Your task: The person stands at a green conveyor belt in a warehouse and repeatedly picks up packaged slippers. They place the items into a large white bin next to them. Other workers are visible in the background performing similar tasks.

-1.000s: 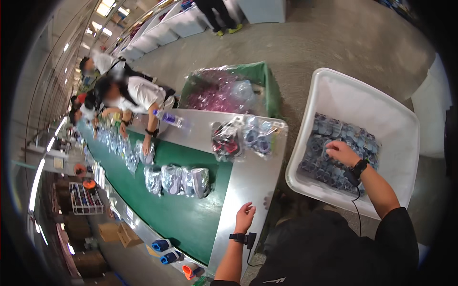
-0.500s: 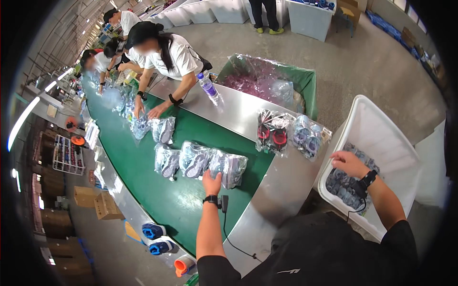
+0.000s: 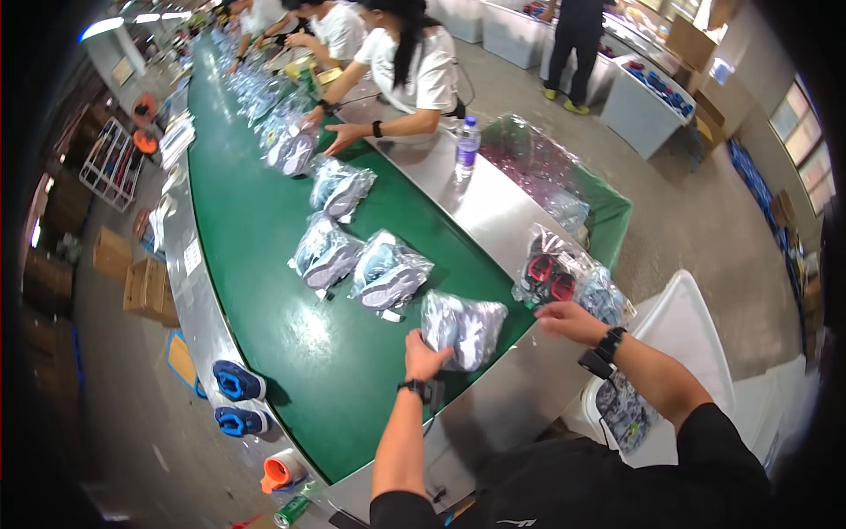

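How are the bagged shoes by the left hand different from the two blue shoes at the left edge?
The bagged grey shoes are wrapped in clear plastic; the navy-blue shoes are bare. The left hand touches the bagged grey shoes, while no hand touches the navy-blue shoes. Both are footwear.

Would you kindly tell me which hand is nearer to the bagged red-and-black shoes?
Right. The right hand is just below the red-and-black shoes in the picture; the left hand is farther away, to their lower left, at a bagged grey pair.
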`<state>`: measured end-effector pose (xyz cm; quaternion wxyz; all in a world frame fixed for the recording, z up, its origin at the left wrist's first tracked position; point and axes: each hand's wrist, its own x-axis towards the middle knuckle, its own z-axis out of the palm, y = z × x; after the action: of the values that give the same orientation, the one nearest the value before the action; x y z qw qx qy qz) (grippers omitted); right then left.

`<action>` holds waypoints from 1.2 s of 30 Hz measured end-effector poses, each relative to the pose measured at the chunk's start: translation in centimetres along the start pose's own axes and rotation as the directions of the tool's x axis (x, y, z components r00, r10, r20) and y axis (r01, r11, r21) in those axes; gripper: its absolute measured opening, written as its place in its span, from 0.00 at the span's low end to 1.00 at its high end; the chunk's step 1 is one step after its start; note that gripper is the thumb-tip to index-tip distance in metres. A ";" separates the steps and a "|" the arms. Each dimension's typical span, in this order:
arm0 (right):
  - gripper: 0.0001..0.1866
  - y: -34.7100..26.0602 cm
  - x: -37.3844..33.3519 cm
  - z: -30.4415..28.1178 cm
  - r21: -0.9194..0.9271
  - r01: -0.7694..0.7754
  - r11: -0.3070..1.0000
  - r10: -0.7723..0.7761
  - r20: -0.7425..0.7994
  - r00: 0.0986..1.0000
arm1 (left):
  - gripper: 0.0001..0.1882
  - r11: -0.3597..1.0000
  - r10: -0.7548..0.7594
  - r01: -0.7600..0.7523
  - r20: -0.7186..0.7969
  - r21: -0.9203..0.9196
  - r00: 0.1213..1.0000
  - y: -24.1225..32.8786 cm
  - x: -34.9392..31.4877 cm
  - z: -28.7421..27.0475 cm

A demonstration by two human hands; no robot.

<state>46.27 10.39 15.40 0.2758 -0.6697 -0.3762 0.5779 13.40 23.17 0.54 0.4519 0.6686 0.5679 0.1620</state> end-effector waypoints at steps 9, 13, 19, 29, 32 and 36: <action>0.37 -5.8 21.7 11.7 0.022 -0.167 0.986 0.167 -0.007 0.986 | 0.29 0.986 -0.048 0.006 -0.247 -0.166 0.968 -5.0 -25.8 -5.1; 0.57 -7.5 25.4 16.7 0.035 -0.163 0.986 0.166 -0.123 0.978 | 0.35 0.712 -0.372 0.251 -0.048 -0.656 0.927 -10.1 -31.4 -4.5; 0.46 -7.3 29.4 19.3 0.005 -0.194 0.981 0.190 -0.229 0.955 | 0.56 0.743 -0.412 0.315 -0.033 -0.591 0.911 -6.4 -31.0 -3.5; 0.35 -2.7 11.0 11.8 -0.445 0.544 0.711 -0.639 -0.086 0.764 | 0.66 0.780 -0.357 0.259 -0.066 -0.569 0.932 -7.2 -30.6 -1.2; 0.34 1.6 1.2 8.4 -0.465 0.594 0.657 -0.599 0.157 0.785 | 0.61 0.727 -0.322 0.191 -0.081 -0.659 0.943 -6.9 -30.4 -1.1; 0.35 7.1 -6.1 7.2 -0.401 0.643 0.652 -0.566 0.306 0.765 | 0.58 0.713 -0.264 0.168 -0.038 -0.680 0.964 -4.9 -29.3 -0.4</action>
<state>40.21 0.91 11.82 0.2464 -0.5053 -0.7299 0.3889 1.29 -3.48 5.58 0.6391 0.3773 0.5742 0.3455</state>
